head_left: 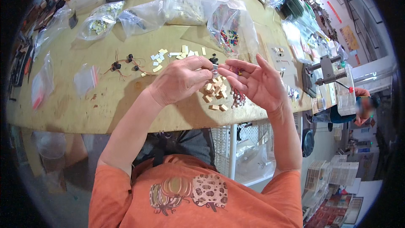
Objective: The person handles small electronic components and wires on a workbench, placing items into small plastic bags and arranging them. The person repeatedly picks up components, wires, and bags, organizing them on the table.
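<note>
My left hand (182,78) is over the worktable, its thumb and forefinger pinched together on something too small to make out. Beside it, my right hand (262,85) is turned palm up with fingers stretched out, and a few tiny coloured pieces (240,73) appear to lie on them. The fingertips of both hands nearly meet. Just below them is a heap of small wooden blocks (217,89), with thin red-and-white pieces (238,99) next to it. Small black parts (214,59) and pale flat rectangles (185,52) lie beyond my left hand.
Black round parts with red wires (117,66) lie to the left, near a small zip bag (86,79). A clear plastic bin (185,10) and a bag of colourful bits (231,29) stand behind. A metal hand press (327,74) is at the right; another person (363,105) is beyond.
</note>
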